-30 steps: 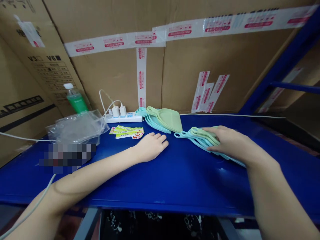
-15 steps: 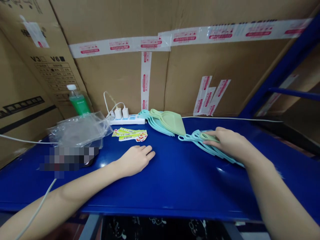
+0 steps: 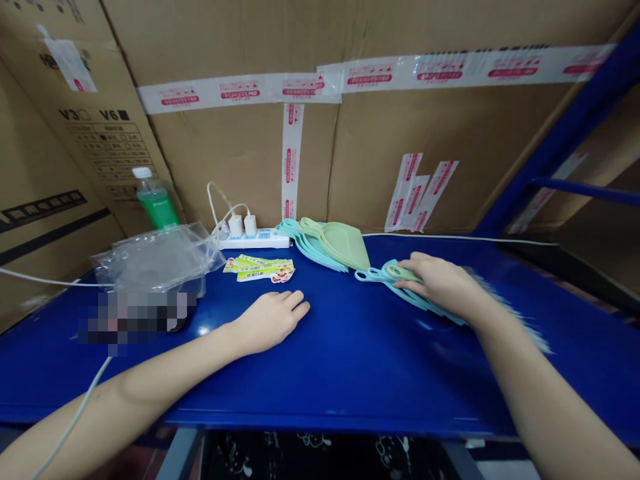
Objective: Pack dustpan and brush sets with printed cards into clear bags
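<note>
A: Right hand (image 3: 443,283)?
B: One, right side of the blue table (image 3: 340,373); thumb and fingers clamped on the handle of a light-green brush (image 3: 401,273).
A: Position of that brush?
B: Over a fanned stack of light-blue brushes (image 3: 383,275), ring ends pointing left. Pale bristles (image 3: 523,320) show past the right wrist; which brush bears them, cannot tell.
A: Left hand (image 3: 270,323)?
B: One, palm down on the table, left of centre; fingers bent, slightly apart, holding nothing.
A: Far centre?
B: Light-green dustpans (image 3: 346,244), lying upon light-blue dustpans (image 3: 313,248), handles to the left. Just beside, on the left: one white power strip (image 3: 274,243), with white plugs (image 3: 235,225).
A: Left lots?
B: Yellow-green printed strips (image 3: 260,267), overlapping, beyond the left hand. Farther left, clear plastic bags (image 3: 155,257); behind them, one white-capped bottle (image 3: 159,209), green contents.
A: Backing?
B: Taped cardboard (image 3: 225,153), far edge.
</note>
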